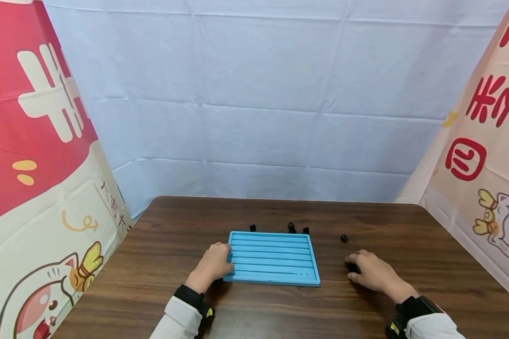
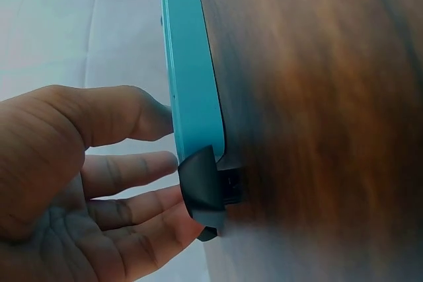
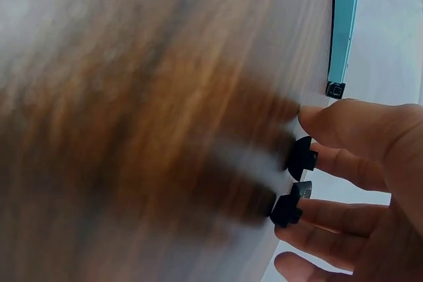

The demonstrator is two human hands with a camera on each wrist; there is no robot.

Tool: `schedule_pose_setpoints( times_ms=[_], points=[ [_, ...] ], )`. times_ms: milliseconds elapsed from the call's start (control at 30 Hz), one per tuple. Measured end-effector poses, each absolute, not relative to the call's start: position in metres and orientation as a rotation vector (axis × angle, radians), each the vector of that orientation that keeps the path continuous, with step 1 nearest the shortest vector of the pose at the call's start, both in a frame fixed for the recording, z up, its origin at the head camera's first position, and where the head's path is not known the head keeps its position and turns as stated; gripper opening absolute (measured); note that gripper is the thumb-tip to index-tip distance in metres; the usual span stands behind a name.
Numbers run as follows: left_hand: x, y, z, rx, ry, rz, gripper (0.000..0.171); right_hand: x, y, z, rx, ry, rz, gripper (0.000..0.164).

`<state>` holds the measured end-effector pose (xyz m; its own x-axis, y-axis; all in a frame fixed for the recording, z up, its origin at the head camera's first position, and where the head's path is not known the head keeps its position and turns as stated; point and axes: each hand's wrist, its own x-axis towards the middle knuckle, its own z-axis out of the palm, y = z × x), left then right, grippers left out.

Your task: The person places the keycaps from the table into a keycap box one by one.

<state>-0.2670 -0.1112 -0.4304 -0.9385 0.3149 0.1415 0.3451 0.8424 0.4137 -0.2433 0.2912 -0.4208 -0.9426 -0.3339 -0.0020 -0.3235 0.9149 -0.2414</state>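
Observation:
A light blue ridged board lies on the table. My left hand grips its left edge, thumb at the rim, fingers round the side. In the left wrist view those fingers touch a dark corner piece beside the board's end. My right hand is low over the table, right of the board, fingers fairly straight. Under it a small black piece sits between thumb and fingers, apart from the thumb. Another black piece is by the other fingertips; whether they touch it, I cannot tell.
Small black pieces stand along the board's far edge, one on the left, another further right. A loose black piece lies beyond my right hand. The wooden table ends at a pale blue cloth.

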Motion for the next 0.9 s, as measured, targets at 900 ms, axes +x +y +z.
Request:
schedule_pose_setpoints(
  times_ms=[900],
  points=[
    [-0.2649,-0.1117,-0.4281,-0.416,-2.998,-0.782,0.043,-0.2458,0.2888,-0.4227,-0.616,3.032,-0.403,0.034]
  ],
)
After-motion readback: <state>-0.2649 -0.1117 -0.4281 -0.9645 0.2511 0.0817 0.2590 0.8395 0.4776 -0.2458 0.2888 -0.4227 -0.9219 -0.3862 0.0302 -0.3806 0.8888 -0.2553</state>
